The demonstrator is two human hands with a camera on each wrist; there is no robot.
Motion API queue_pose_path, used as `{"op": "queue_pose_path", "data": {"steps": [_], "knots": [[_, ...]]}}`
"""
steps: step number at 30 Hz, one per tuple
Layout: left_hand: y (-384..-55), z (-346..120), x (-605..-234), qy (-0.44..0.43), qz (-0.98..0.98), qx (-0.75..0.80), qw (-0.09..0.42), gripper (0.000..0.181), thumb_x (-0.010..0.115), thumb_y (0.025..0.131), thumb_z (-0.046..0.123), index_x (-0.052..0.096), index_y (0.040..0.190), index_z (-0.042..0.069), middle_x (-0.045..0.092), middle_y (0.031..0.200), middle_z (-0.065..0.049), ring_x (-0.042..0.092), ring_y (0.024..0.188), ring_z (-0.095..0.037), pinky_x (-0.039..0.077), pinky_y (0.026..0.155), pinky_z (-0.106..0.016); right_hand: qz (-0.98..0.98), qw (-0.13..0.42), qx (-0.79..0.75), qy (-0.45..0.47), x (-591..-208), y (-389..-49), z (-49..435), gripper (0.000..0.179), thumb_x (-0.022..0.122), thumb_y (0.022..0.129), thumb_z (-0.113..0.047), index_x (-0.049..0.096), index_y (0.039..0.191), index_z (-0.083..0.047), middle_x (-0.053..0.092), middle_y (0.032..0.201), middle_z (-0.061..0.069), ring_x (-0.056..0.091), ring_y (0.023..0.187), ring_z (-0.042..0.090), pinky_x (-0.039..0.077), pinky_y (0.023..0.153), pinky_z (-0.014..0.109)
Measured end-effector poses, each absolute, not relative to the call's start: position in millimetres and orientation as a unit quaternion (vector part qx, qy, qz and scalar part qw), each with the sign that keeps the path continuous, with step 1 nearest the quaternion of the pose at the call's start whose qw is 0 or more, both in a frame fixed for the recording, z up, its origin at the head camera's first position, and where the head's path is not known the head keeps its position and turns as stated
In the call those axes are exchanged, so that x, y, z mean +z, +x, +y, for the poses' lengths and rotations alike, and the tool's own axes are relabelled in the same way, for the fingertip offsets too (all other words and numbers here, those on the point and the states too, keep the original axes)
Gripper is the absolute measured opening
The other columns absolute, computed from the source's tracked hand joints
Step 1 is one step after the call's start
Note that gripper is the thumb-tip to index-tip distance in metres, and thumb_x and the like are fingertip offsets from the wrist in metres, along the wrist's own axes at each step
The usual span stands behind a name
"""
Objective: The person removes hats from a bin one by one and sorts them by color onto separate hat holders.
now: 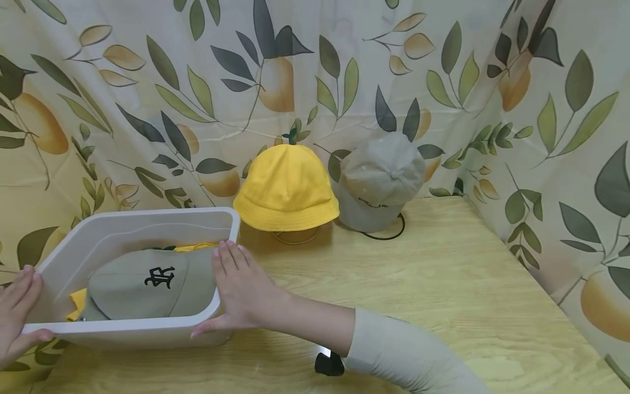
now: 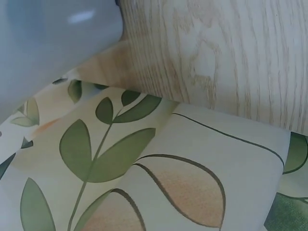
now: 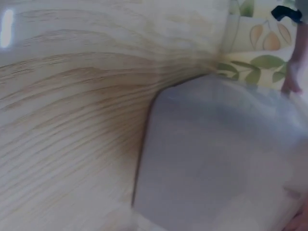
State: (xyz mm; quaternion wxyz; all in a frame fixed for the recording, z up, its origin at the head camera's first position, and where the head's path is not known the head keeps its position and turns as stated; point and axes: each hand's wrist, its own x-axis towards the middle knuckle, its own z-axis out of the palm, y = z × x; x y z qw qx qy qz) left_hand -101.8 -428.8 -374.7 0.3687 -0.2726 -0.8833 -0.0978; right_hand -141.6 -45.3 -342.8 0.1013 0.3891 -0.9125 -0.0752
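Observation:
A white plastic bin (image 1: 147,326) stands at the left of the table, with a hand at each side. My left hand (image 1: 18,312) lies against its left end, fingers extended along the side and thumb at the front rim. At the right end, my right hand (image 1: 246,287) presses its palm side to the wall, straight fingers up at the rim and thumb low at the front corner. Inside lies a grey-green cap (image 1: 130,284) with black lettering, and yellow fabric (image 1: 197,247) shows behind it. Both wrist views show the bin's outer wall (image 2: 53,43) (image 3: 211,154).
Behind the bin's right end, a yellow bucket hat (image 1: 286,191) with a green sprout sits on a stand. Beside it is a grey cap (image 1: 384,175) on another stand with a dark base ring. A leaf-patterned curtain (image 1: 339,22) borders the wooden table (image 1: 418,273).

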Motion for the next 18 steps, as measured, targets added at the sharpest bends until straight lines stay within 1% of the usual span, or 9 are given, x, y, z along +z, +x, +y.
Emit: {"op": "queue_pose_path", "data": {"steps": [1,5,6,7,9,11,13,14,18], "knots": [[-101.5,-428.6,-374.0,-0.273,-0.883,-0.101,0.367,0.084,0.023,0.086,0.075,0.02,0.149,0.02,0.013,0.152,0.01,0.009,0.14,-0.003,0.008,0.116,-0.046,-0.914,0.09,-0.074,0.388,-341.2,-140.8,-46.7,0.124,0.026,0.068,-0.092,0.021,0.148,0.002,0.019,0.154,0.022,0.017,0.144,0.032,0.016,0.116,0.039],[-100.2,-428.0,-370.6,-0.284,-0.878,-0.112,0.369,0.08,0.026,0.087,0.074,0.017,0.149,0.025,0.013,0.152,0.011,0.009,0.141,-0.004,0.007,0.115,-0.028,-0.916,0.04,-0.051,0.395,-336.0,-137.5,-56.0,0.123,0.025,0.069,-0.092,0.013,0.15,0.0,0.007,0.157,0.021,0.002,0.146,0.03,0.007,0.117,0.04],[-99.7,-428.0,-370.1,-0.282,-0.88,-0.114,0.364,0.079,0.026,0.087,0.073,0.016,0.15,0.025,0.011,0.153,0.012,0.008,0.141,-0.004,0.005,0.114,-0.027,-0.916,0.037,-0.045,0.398,-335.8,-136.8,-58.0,0.123,0.027,0.07,-0.091,0.012,0.15,0.0,0.005,0.157,0.021,-0.001,0.145,0.03,0.006,0.117,0.04],[-99.2,-428.4,-370.5,-0.277,-0.884,-0.114,0.359,0.08,0.026,0.087,0.073,0.016,0.15,0.024,0.01,0.153,0.012,0.007,0.142,-0.004,0.005,0.115,-0.027,-0.915,0.038,-0.042,0.399,-336.2,-136.0,-59.4,0.123,0.028,0.07,-0.091,0.011,0.15,0.0,0.004,0.157,0.02,-0.003,0.145,0.03,0.004,0.117,0.041],[-99.4,-430.1,-372.6,-0.267,-0.89,-0.114,0.351,0.085,0.026,0.088,0.073,0.018,0.15,0.016,0.011,0.154,0.007,0.007,0.142,-0.005,0.005,0.117,-0.033,-0.915,0.05,-0.042,0.399,-338.3,-134.7,-61.0,0.123,0.03,0.07,-0.09,0.011,0.15,0.001,0.004,0.157,0.02,-0.005,0.145,0.031,0.003,0.117,0.042],[-99.9,-432.8,-375.8,-0.259,-0.896,-0.111,0.342,0.092,0.026,0.088,0.073,0.02,0.149,0.005,0.011,0.154,0.001,0.007,0.143,-0.008,0.005,0.117,-0.039,-0.914,0.069,-0.045,0.397,-340.7,-133.9,-60.7,0.123,0.033,0.071,-0.089,0.012,0.149,0.003,0.005,0.156,0.022,-0.002,0.145,0.032,0.003,0.117,0.043],[-100.6,-435.7,-379.3,-0.254,-0.899,-0.113,0.339,0.096,0.026,0.087,0.074,0.023,0.147,-0.001,0.012,0.155,-0.003,0.008,0.143,-0.01,0.005,0.117,-0.042,-0.913,0.08,-0.044,0.397,-342.8,-133.7,-59.7,0.123,0.033,0.071,-0.089,0.012,0.149,0.005,0.006,0.155,0.023,-0.001,0.145,0.033,0.003,0.117,0.042],[-100.5,-436.8,-380.6,-0.253,-0.9,-0.113,0.335,0.096,0.026,0.087,0.074,0.022,0.147,-0.001,0.012,0.155,-0.004,0.007,0.143,-0.011,0.004,0.117,-0.043,-0.912,0.083,-0.046,0.398,-343.4,-133.8,-59.2,0.123,0.033,0.071,-0.089,0.011,0.148,0.005,0.006,0.155,0.024,0.0,0.145,0.033,0.004,0.117,0.042],[-98.0,-436.6,-383.4,-0.246,-0.912,-0.104,0.311,0.091,0.025,0.089,0.072,0.016,0.15,0.005,0.005,0.156,0.002,0.003,0.144,-0.012,0.001,0.115,-0.051,-0.91,0.088,-0.051,0.403,-344.0,-133.9,-54.5,0.123,0.032,0.072,-0.089,0.013,0.148,0.006,0.007,0.154,0.025,0.003,0.145,0.033,0.008,0.117,0.041]]}}
